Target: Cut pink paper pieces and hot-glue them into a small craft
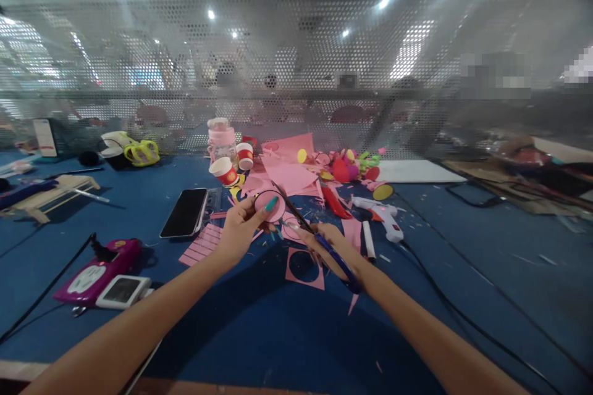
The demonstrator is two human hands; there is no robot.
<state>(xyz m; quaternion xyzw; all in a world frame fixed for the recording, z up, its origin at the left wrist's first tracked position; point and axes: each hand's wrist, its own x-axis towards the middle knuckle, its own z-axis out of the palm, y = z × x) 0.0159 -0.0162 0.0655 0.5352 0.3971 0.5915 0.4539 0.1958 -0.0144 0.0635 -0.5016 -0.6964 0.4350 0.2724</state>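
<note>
My left hand (243, 225) pinches a round pink paper disc (270, 205) between thumb and fingers, held above the blue table (259, 333). My right hand (331, 247) grips blue-handled scissors (324, 241), whose dark blades point up and left toward the disc's edge. Below the hands lies a pink paper square (303, 268) with a round hole cut in it. Pink scraps lie around it.
A black phone (185, 213) lies left of the hands. Red and white paper cups (225, 171), a pink bottle (221, 139), pink sheets and coloured craft bits sit behind. A white glue gun (382, 216) lies right. A purple device (99, 271) sits near left. A perforated metal screen (296, 68) backs the table.
</note>
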